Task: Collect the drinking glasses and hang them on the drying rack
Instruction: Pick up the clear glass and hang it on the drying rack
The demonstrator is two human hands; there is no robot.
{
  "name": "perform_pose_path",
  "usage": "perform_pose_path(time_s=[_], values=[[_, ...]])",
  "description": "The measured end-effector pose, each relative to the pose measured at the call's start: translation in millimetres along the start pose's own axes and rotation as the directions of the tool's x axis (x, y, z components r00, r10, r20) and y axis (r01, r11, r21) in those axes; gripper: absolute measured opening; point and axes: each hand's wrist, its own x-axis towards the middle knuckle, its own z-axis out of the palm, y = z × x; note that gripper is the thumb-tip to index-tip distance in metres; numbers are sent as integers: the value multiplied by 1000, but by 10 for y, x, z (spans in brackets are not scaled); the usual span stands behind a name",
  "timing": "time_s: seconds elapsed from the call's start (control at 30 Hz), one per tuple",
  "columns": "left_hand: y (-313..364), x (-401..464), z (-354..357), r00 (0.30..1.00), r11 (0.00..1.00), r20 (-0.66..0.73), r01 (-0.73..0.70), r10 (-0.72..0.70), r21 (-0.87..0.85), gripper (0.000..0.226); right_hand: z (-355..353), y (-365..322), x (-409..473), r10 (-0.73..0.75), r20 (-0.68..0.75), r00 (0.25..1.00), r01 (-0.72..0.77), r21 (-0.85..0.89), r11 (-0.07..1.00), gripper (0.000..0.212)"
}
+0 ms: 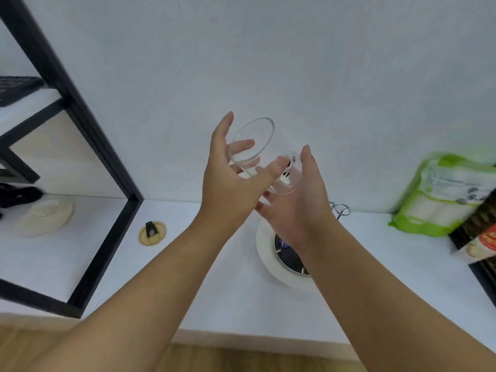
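Head view: both hands hold clear glass point(264, 157) tilted above white counter point(214, 264). Left hand point(228, 178) grips rim end, right hand point(298, 208) cups bottom.

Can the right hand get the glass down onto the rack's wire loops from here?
Probably yes: the right hand cradles the glass just above the wire loops, nothing between them.

No legible text anywhere. Green-white package point(440, 194) at right: printing blurred, unreadable. Red-orange packet point(483, 244) at far right: markings smeared. Drinking glass point(264, 157): small dark marks, not readable as letters.
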Motion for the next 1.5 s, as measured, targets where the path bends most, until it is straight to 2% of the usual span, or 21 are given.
perform_pose_path(time_s=[0.23,0.3,0.4,0.5,0.6,0.7,0.83,0.97,1.1,1.3,1.5], values=[[157,-491,595,982,998,182,-49,42,38,106,-643,-382,-453,-14,11,1000,12,133,991,59],[172,-602,713,972,997,225,-72,62,37,96,-825,-479,-560,-31,19,999,27,169,985,59],[26,-731,811,967,992,238,-110,94,56,70,-1053,-600,-719,-39,20,999,34,214,976,63],[-359,-816,848,968,971,249,-40,-20,236,56,-1277,-730,-824,-63,-28,998,67,203,977,65],[-846,-901,854,946,841,273,0,-175,540,61,-1495,-862,-868,-91,-71,993,101,167,981,60],[-1221,-959,904,915,762,323,-28,-241,647,68,-1708,-908,-873,-103,-124,987,119,125,985,54],[-1499,-988,970,923,752,276,20,-267,659,64,-1961,-841,-845,-106,-174,979,119,65,991,57],[-1584,-1060,1014,939,794,276,-5,-206,608,31,-2130,-767,-804,-143,-241,960,139,-33,990,54],[-1571,-1079,1129,954,826,238,19,-184,563,18,-2198,-750,-751,-189,-277,942,163,-115,980,49],[-1608,-1071,1334,945,873,238,86,-224,479,30,-2184,-821,-685,-261,-299,918,186,-257,948,45],[-1622,-1019,1442,956,887,181,130,-230,444,25,-2179,-821,-637,-294,-332,896,182,-329,927,42]])
